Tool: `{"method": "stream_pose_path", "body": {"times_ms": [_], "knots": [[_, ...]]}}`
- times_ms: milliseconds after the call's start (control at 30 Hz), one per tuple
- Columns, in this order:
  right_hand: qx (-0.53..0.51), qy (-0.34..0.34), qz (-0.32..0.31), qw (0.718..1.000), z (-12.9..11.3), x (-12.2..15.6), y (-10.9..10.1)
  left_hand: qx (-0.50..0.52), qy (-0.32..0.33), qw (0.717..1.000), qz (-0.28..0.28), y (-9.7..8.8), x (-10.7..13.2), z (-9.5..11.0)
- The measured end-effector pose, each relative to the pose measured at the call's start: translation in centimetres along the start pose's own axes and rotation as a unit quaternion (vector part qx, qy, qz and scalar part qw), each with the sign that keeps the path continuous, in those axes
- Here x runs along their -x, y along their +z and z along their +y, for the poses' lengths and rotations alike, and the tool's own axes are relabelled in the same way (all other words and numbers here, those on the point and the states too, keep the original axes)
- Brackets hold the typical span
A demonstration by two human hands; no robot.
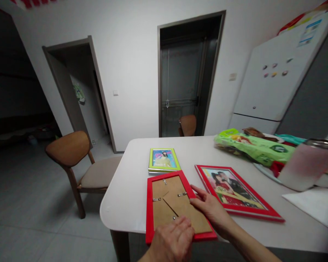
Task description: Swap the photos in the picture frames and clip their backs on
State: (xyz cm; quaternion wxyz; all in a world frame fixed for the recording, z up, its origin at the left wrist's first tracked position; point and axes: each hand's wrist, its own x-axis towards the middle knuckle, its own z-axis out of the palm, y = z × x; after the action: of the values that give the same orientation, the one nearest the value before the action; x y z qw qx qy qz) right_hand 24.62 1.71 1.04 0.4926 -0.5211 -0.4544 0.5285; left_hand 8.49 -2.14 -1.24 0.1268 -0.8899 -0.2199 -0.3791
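Dim indoor light, no source in view. Far left of room v. dark, floor (22, 203) fading into shadow. Table (123, 182) is brightest, w/ soft sheen, no hard glare. Faint soft shadow from right hand (210, 209) on frame (175, 194). Wide-angle warp tilts fridge (265, 83) at edge. Jar (308, 163) at right badly blurred.

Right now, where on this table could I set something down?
Bare tabletop runs left of the face-down red frame, and more lies beyond the green-edged picture frame. It's crowded on the right, around the green plastic package and the blurred jar.
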Motion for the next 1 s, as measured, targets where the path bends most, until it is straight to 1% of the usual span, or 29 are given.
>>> {"method": "stream_pose_path", "body": {"times_ms": [67, 100, 167, 233, 300, 367, 433, 467, 533, 600, 633, 700, 733, 767, 800, 867, 1000], "knots": [[0.113, -0.015, -0.015, 0.993, 1.1, -1.0, -0.2, -0.012, 0.001, 1.0, -0.02, 1.2, 1.0, -0.2], [0.174, -0.026, -0.012, 0.984, 1.6, -1.4, -0.3, -0.016, -0.001, 1.0, -0.024, 1.8, 1.5, -0.3], [0.286, -0.058, 0.013, 0.956, 2.5, -2.1, -0.3, -0.019, -0.007, 0.999, -0.026, 2.7, 2.3, -0.5], [0.374, -0.086, 0.035, 0.923, 3.3, -2.6, -0.4, -0.018, -0.014, 0.999, -0.025, 3.4, 2.9, -0.6], [0.435, -0.102, 0.043, 0.894, 4.0, -2.9, -0.5, -0.014, -0.017, 0.999, -0.029, 3.7, 3.2, -0.6], [0.475, -0.11, 0.041, 0.872, 4.5, -3.0, -0.6, -0.004, -0.022, 0.999, -0.04, 3.7, 3.2, -0.5], [0.499, -0.127, 0.034, 0.857, 4.6, -3.2, -0.7, 0.019, -0.034, 0.997, -0.068, 3.4, 3.0, -0.4], [0.508, -0.139, 0.029, 0.85, 4.5, -3.3, -0.7, 0.042, -0.046, 0.994, -0.091, 3.1, 2.8, -0.5], [0.525, -0.161, 0.022, 0.836, 4.1, -3.5, -0.6, 0.099, -0.094, 0.98, -0.145, 2.2, 2.4, -1.0], [0.545, -0.172, 0.014, 0.821, 3.5, -3.9, -0.4, 0.123, -0.185, 0.96, -0.173, 1.4, 2.2, -2.1], [0.556, -0.172, 0.003, 0.813, 3.3, -4.1, -0.2, 0.113, -0.243, 0.948, -0.173, 1.1, 2.2, -2.9], [0.573, -0.172, -0.026, 0.801, 3.0, -4.5, 0.2, 0.074, -0.358, 0.919, -0.147, 0.8, 2.5, -4.7], [0.578, -0.175, -0.037, 0.796, 3.0, -4.7, 0.4, 0.063, -0.399, 0.905, -0.135, 0.8, 2.7, -5.5], [0.583, -0.18, -0.042, 0.791, 3.1, -4.9, 0.5, 0.063, -0.426, 0.894, -0.126, 0.9, 3.1, -6.2], [0.587, -0.186, -0.038, 0.787, 3.2, -5.0, 0.6, 0.073, -0.441, 0.886, -0.121, 1.1, 3.4, -6.7], [0.597, -0.197, -0.02, 0.778, 3.5, -5.3, 0.7, 0.097, -0.449, 0.881, -0.115, 1.4, 3.9, -7.3], [0.618, -0.212, 0.002, 0.757, 3.6, -5.3, 1.0, 0.124, -0.459, 0.875, -0.088, 1.7, 4.3, -7.2]]}}
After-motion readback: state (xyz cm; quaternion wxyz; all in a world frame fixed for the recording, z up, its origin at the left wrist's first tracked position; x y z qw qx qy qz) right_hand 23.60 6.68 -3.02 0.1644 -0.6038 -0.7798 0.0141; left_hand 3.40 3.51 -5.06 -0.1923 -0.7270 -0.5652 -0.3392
